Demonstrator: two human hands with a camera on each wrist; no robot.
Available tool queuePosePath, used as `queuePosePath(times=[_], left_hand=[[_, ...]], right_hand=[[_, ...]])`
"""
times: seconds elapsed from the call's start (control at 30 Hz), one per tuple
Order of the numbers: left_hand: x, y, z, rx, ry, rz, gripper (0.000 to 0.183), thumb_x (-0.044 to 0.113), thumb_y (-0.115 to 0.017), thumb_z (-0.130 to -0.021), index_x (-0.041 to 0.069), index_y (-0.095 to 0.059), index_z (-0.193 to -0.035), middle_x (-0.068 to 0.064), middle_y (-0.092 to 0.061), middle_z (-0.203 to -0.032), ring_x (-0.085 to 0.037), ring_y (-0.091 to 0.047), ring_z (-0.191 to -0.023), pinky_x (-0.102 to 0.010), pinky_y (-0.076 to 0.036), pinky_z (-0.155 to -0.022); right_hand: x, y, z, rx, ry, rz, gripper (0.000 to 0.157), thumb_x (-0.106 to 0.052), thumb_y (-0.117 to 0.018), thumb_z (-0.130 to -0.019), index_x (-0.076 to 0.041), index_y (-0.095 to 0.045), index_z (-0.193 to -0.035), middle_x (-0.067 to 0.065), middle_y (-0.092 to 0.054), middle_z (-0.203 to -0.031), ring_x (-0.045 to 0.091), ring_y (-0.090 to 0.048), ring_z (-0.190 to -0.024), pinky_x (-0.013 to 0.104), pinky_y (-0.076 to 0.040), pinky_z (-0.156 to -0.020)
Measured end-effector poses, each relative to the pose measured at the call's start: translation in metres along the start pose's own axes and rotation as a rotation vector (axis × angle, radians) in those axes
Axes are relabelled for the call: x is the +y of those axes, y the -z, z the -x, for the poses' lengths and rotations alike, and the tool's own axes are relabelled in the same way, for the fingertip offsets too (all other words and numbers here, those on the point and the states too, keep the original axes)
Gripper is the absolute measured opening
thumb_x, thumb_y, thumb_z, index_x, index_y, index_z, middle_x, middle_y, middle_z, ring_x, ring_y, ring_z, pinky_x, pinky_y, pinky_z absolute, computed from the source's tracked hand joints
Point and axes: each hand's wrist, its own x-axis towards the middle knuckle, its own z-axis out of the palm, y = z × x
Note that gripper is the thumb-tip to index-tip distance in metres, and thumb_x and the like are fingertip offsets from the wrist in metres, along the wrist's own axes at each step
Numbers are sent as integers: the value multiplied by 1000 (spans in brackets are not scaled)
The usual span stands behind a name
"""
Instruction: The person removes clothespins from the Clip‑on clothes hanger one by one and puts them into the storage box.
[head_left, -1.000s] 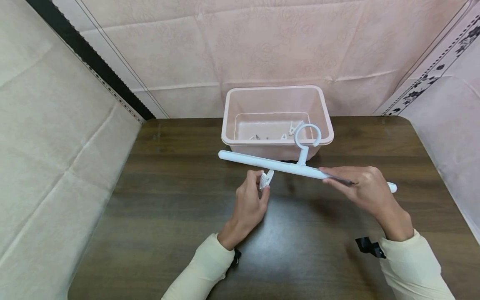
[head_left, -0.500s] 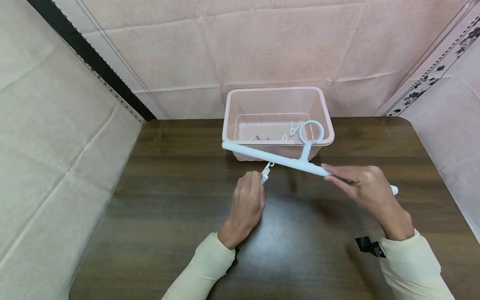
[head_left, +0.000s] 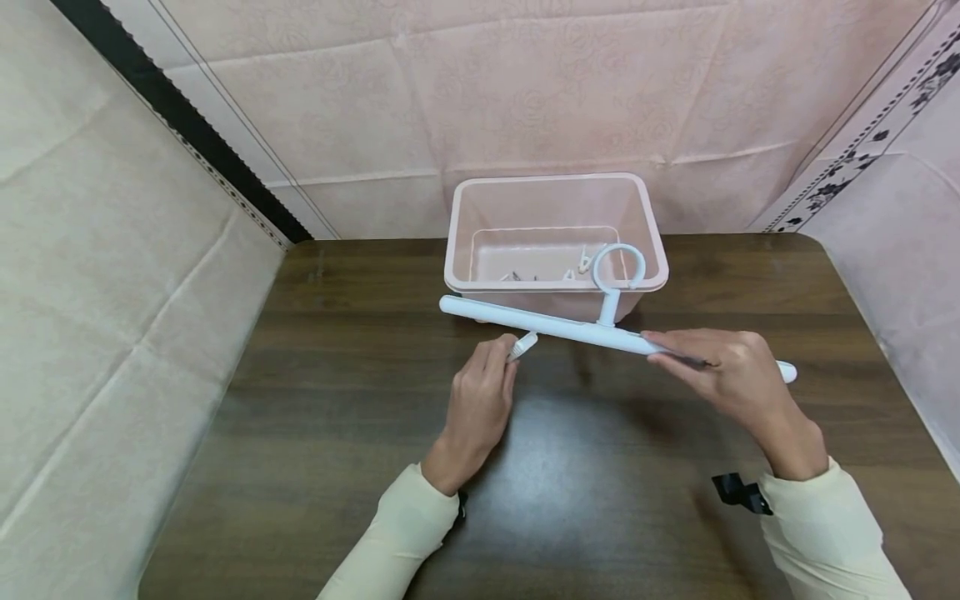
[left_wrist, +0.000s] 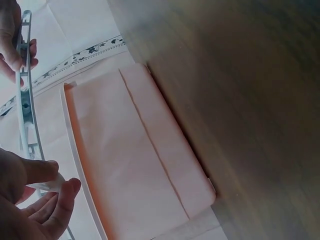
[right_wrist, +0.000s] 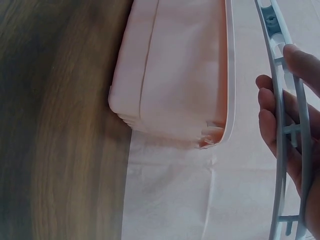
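Note:
A light blue hanger (head_left: pixel 540 322) is held up off the table, its hook toward the tub. My right hand (head_left: pixel 731 375) grips its right part, and the right wrist view shows fingers and thumb round the hanger's bars (right_wrist: pixel 281 155). Just below the hanger's left half, my left hand (head_left: pixel 480 392) pinches a small white clip (head_left: pixel 522 345), which looks like a clothes peg. In the left wrist view the white clip (left_wrist: pixel 52 184) sits between thumb and fingers, close to the hanger (left_wrist: pixel 27 107); whether the two touch, I cannot tell.
A pale pink plastic tub (head_left: pixel 555 285) stands at the table's back edge, behind the hanger. Several small white clips (head_left: pixel 583 262) lie in it. Brown wood makes up the table (head_left: pixel 337 433). Pale cloth (head_left: pixel 525 92) hangs behind and along both sides.
My left hand has turned the white clip and drawn slightly left and back from the hanger. The hanger's left end rose, then dipped a little. My right hand has hardly moved.

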Motion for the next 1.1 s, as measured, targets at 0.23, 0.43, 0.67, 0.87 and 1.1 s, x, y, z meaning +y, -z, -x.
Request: queuePosePath(times=[0.23, 0.43, 0.67, 0.87, 1.1], left_hand=[[0, 2, 4, 13, 2, -21, 23, -4, -75, -85, 2, -63, -105, -11, -66, -92, -26, -66, -82, -38, -56, -69], [2, 6, 3, 22, -16, -19, 20, -1, -74, -87, 2, -64, -104, -9, -66, -90, -27, -64, -84, -39, -54, -75], [3, 21, -12, 119, -35, 49, 24, -5, -78, -83, -1, -65, -103, -11, -66, -90, -28, -62, -86, -38, -54, -77], [-4, 32, -33, 155, -21, 65, 28, -5, -79, -82, -5, -65, -106, -14, -69, -94, -28, -63, -85, -38, -54, -75], [-17, 39, -53, 124, 53, 93, 32, -6, -80, -81, -5, -63, -109, -16, -67, -90, -27, -65, -79, -37, -56, -70]], right_hand=[[0, 0, 0, 8, -6, 37, 47, -50, -58, -99, -9, -82, -97, 3, -76, -89, 17, -73, -70, 19, -50, -59], [-1, 1, 1, -7, 7, 61, 47, -49, -57, -100, -9, -82, -96, 4, -76, -87, 19, -73, -68, 28, -53, -56], [0, 1, 4, -33, 9, 81, 46, -47, -55, -100, -10, -82, -96, 2, -76, -84, 12, -69, -61, 28, -49, -47], [1, 1, 7, -53, 14, 48, 42, -44, -54, -100, -12, -81, -97, -3, -74, -79, 5, -62, -56, 26, -46, -46], [2, 1, 9, -61, 18, 40, 45, -50, -56, -100, -12, -81, -98, -1, -75, -81, 6, -63, -59, 26, -47, -48]])
